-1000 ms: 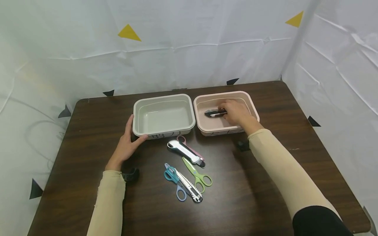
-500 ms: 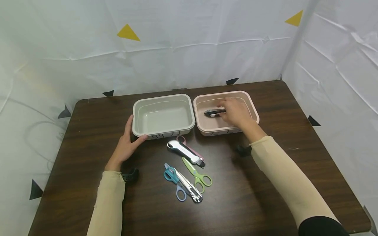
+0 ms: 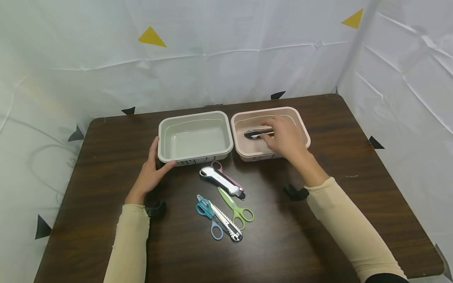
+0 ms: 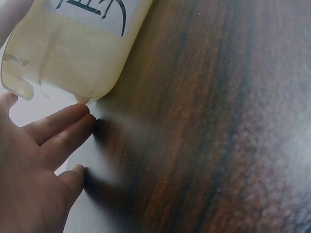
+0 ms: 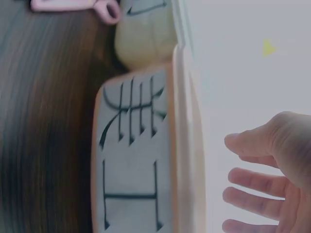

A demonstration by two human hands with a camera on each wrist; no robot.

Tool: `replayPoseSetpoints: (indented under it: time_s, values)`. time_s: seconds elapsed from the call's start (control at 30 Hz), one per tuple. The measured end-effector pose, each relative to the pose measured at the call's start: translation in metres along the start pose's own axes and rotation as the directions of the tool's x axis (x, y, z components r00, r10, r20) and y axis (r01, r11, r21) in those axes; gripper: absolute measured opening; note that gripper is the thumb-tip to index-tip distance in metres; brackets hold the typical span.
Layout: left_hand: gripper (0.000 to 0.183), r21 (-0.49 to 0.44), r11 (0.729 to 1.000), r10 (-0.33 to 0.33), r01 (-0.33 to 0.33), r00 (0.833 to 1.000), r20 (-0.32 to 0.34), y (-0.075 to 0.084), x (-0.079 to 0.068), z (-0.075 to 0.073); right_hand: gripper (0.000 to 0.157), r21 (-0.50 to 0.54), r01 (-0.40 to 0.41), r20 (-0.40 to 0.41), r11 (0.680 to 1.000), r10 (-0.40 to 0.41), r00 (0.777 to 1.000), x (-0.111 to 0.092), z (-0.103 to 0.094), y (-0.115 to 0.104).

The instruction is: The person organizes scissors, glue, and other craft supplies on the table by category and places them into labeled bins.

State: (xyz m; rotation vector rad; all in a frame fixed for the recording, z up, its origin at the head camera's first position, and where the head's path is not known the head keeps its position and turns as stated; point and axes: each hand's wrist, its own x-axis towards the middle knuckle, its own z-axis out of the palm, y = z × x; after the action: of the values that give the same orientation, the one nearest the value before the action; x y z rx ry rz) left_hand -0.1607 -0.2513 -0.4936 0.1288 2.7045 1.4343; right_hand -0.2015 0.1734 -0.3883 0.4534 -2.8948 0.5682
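Observation:
In the head view my left hand (image 3: 148, 175) rests against the near left corner of the pale green bin (image 3: 163, 135), fingers along its side and thumb at its front rim. The left wrist view shows these fingers (image 4: 65, 128) fairly straight beside the bin wall. My right hand (image 3: 286, 137) is over the pink bin (image 3: 244, 151), thumb and fingers parted. Inside that bin lies a black and silver utility knife (image 3: 253, 134), partly covered by the hand. In the right wrist view nothing shows between the thumb and fingers (image 5: 255, 179).
Before the bins lie a large white-and-black cutter (image 3: 221, 181) over pink scissors (image 3: 216, 165), green scissors (image 3: 231, 202), and blue scissors (image 3: 204, 208) across a silver snap-off cutter (image 3: 230, 226). White sheeting (image 3: 226, 78) stands behind the brown table (image 3: 301, 243).
My right hand has let go of the utility knife, its thumb and fingers parting and the hand lifting slightly. The knife stays in the pink bin. The left hand keeps its place.

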Motion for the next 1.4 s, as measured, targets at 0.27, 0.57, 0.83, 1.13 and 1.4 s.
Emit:
replayPoseSetpoints:
  time_s: [0.27,0.57,0.83,1.13,1.4]
  values:
    - [0.095,0.004,1.000,-0.012,0.012,1.000,0.003,-0.001,-0.002,-0.002,0.035,0.028,0.116,-0.124,0.993,-0.112,0.986,-0.030,-0.003,-0.036]
    - [0.096,0.005,1.000,-0.013,0.013,1.000,-0.002,-0.003,-0.004,-0.003,0.027,-0.023,0.371,-0.228,0.928,-0.367,0.902,-0.064,0.027,-0.084]
    - [0.096,0.005,1.000,-0.006,0.006,1.000,-0.005,-0.004,-0.006,-0.004,0.034,0.064,0.376,-0.110,0.924,-0.368,0.923,-0.084,0.079,-0.102]
    - [0.095,-0.004,1.000,-0.001,0.001,1.000,-0.005,-0.006,-0.005,-0.004,0.059,0.055,0.197,0.077,0.979,-0.200,0.977,-0.087,0.113,-0.103]
    - [0.096,-0.014,1.000,0.014,-0.014,1.000,-0.003,-0.008,-0.004,-0.003,0.061,0.013,0.155,0.101,0.988,-0.156,0.983,-0.084,0.119,-0.106]
